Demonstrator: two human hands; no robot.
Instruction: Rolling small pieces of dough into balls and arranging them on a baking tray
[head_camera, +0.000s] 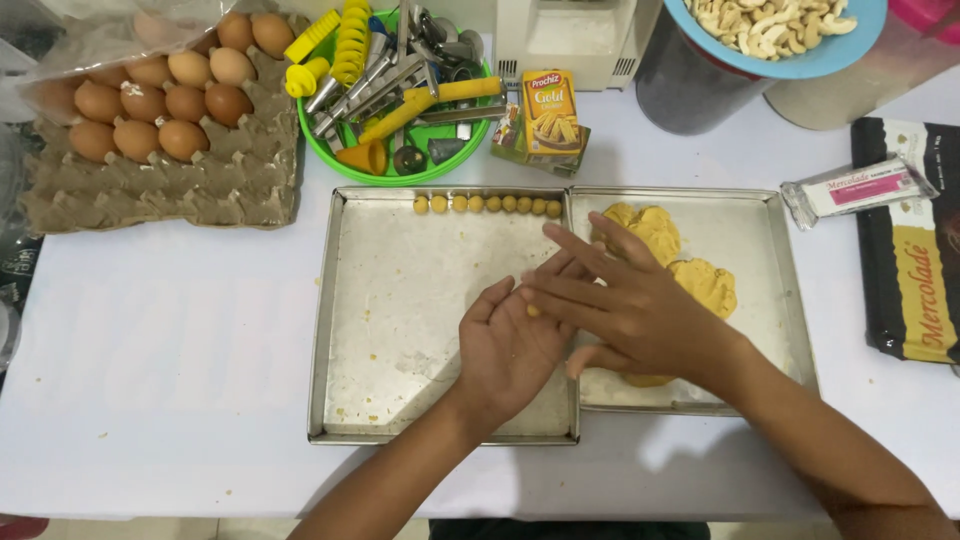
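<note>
— Rolling, by the look of it? What's between the palms?

— I see a small yellow dough bit (533, 311) pressed between them. My left hand (510, 345) lies palm up and flat beneath; my right hand (625, 305) lies across it, fingers spread and straight. Neither hand is curled shut — the dough is only sandwiched between the palms, over the seam where the two trays meet.

— Why over the trays?

— My guess is that any crumbs then drop on metal, not on the white table (160, 360). The left tray (400, 300) is shallow, dull steel, dusted and speckled with crumbs. Along its far rim sits a row of balls (487, 204), small, round and even, touching one another.

— And the supply?

— On the right tray (760, 260), just beyond my right hand: dough lumps (680, 260), soft, ragged, matte yellow, well apart from the finished row.

— Anything else close by?

— Behind the trays, a green bowl (395, 170) of metal and yellow plastic tools, a small yellow box (550, 115) beside it, and brown eggs (165, 100) in a grey pulp carton at the far left. A blue bowl of cashews (775, 25) stands at the far right.
</note>
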